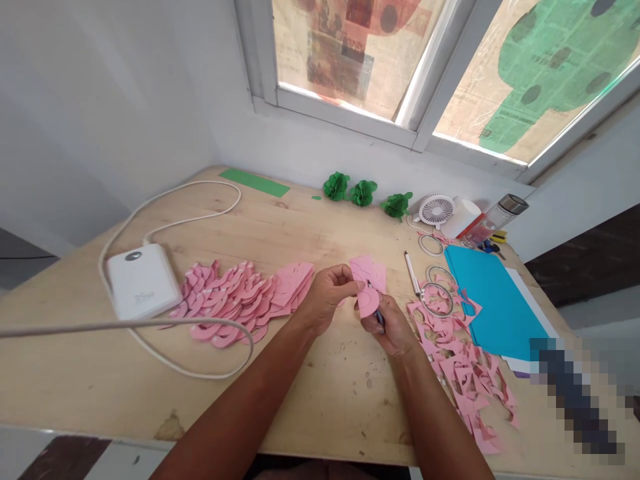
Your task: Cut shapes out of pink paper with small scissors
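The left hand (327, 293) pinched a round-edged piece of pink paper (369, 303) over the pale wooden table (333, 393), seemingly to steady it against the dark-handled scissors (381, 320) that the right hand (394, 328) gripped, the two hands close together.

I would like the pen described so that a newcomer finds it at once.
On the wooden table, look from the right hand toward the blue sheet. At the far edge of the pink scrap pile lies the pen: slim, straight and white with a dark tip, unlike the round rings beside it.
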`<state>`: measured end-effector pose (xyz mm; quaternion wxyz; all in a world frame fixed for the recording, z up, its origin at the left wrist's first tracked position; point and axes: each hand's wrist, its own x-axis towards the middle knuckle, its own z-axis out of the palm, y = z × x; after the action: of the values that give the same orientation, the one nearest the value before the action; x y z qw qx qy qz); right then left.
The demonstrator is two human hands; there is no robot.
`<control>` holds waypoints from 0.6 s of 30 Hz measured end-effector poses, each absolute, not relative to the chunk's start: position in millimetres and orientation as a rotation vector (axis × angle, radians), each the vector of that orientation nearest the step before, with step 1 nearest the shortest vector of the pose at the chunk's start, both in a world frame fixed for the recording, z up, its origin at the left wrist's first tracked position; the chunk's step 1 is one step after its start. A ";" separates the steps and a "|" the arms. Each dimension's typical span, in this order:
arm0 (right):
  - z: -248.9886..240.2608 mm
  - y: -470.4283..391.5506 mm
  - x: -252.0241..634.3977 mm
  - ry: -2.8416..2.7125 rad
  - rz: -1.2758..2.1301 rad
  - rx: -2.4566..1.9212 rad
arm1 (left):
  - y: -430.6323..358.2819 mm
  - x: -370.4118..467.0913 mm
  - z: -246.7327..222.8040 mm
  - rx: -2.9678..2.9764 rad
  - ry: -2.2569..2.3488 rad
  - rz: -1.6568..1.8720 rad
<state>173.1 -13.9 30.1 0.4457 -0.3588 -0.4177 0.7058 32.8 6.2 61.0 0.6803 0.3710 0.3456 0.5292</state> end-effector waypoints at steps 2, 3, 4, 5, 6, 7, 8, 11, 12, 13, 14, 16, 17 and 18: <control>30.1 -14.0 173.4 -1.039 1.743 -0.904 | 5.6 32.1 62.6 0.840 0.780 1.185; 30.0 -14.0 173.7 -1.041 1.739 -0.911 | 5.3 32.0 63.2 0.841 0.784 1.186; 29.7 -13.9 174.0 -1.045 1.735 -0.915 | 5.1 31.9 63.7 0.841 0.789 1.187; 29.4 -13.8 174.3 -1.049 1.732 -0.918 | 5.0 31.9 63.9 0.843 0.793 1.189; 29.1 -13.6 174.6 -1.055 1.729 -0.920 | 4.9 32.0 63.9 0.845 0.797 1.190; 28.9 -13.5 174.8 -1.061 1.727 -0.921 | 5.0 31.9 63.6 0.848 0.800 1.192; 28.8 -13.4 175.0 -1.068 1.727 -0.920 | 5.1 31.8 63.1 0.850 0.801 1.194; 28.9 -13.3 175.3 -1.089 1.730 -0.907 | 5.8 30.8 61.4 0.853 0.782 1.201; 28.9 -13.3 175.6 -1.096 1.734 -0.902 | 6.0 30.2 60.8 0.853 0.770 1.200; 28.9 -13.3 176.0 -1.104 1.740 -0.897 | 6.3 29.4 60.4 0.854 0.758 1.194; 28.7 -13.3 176.5 -1.112 1.748 -0.889 | 6.5 28.5 60.0 0.856 0.749 1.184; 28.0 -13.2 178.2 -1.125 1.766 -0.860 | 6.9 26.4 59.4 0.864 0.739 1.153; 27.5 -13.2 179.2 -1.129 1.774 -0.844 | 7.1 25.4 59.2 0.868 0.737 1.135; 27.1 -13.1 180.2 -1.133 1.782 -0.829 | 7.3 24.4 58.9 0.872 0.734 1.117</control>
<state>180.2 -13.1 27.1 0.4228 -0.3313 -0.4527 0.7117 24.4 7.3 58.9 0.6982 0.3910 0.3294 0.5011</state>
